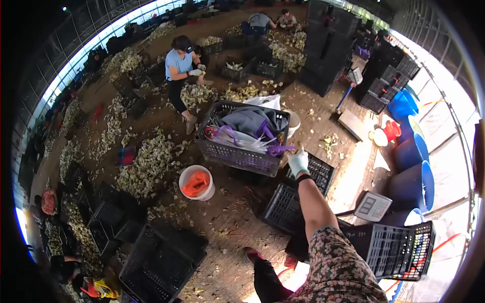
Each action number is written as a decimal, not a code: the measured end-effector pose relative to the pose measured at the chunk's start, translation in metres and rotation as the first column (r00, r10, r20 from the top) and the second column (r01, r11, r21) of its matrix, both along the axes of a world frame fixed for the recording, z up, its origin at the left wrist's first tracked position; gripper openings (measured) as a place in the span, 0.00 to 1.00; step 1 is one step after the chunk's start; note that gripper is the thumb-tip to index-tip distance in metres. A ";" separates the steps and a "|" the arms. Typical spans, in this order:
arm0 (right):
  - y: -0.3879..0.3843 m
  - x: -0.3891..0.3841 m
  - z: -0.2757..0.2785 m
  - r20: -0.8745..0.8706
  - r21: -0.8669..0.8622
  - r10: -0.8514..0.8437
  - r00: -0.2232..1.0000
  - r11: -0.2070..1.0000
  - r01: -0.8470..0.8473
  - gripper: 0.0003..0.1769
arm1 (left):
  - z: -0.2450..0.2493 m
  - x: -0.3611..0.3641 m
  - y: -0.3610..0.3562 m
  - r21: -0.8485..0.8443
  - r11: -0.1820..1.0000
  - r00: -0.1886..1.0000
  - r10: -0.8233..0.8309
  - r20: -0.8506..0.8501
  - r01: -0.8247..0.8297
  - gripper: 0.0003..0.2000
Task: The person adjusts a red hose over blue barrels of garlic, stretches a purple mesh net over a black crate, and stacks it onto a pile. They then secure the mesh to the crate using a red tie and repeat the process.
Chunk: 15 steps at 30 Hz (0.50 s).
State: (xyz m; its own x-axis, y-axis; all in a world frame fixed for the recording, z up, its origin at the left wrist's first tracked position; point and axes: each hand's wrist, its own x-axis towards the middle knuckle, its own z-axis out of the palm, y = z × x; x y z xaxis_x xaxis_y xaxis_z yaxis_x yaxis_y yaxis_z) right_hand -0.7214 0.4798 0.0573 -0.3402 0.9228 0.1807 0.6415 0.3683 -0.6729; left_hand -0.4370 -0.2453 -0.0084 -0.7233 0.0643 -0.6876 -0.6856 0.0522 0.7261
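Inside a long, glazed shed, we reach out with our right hand [298,161], in a white glove, to the near corner of a grey crate [233,155]. The fingertips lie at the rim, just beside a purple strap [277,149] that spills over the edge. We cannot tell whether the hand is closed on anything. Our left hand is out of the frame.

The crate stands a little way ahead of us, apparently raised on a dark crate beneath it. It is piled with a grey garment [250,120] and white plastic bags [248,142]. A white bucket [197,183] with something orange inside sits on the dirt floor to its left, and black crates [299,196] lie between the grey crate and our feet. A scale [373,206] rests to our right.

We judge that the hold belongs on the hard rim, not on the strap or the soft load, which would slip or pull free. With the arm at full stretch, one corner gives poor control, so a step closer and a second hand on the opposite side would keep the heaped load level. Across the floor a co-worker in a blue shirt [178,63] bends over heaps of pale green trimmings [146,164].
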 end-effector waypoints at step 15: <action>-0.115 0.102 0.251 -0.492 -0.001 0.588 0.642 0.737 -0.675 0.05 | 0.286 -0.310 0.475 -0.507 0.777 -0.036 -0.534 -0.845 0.373 0.37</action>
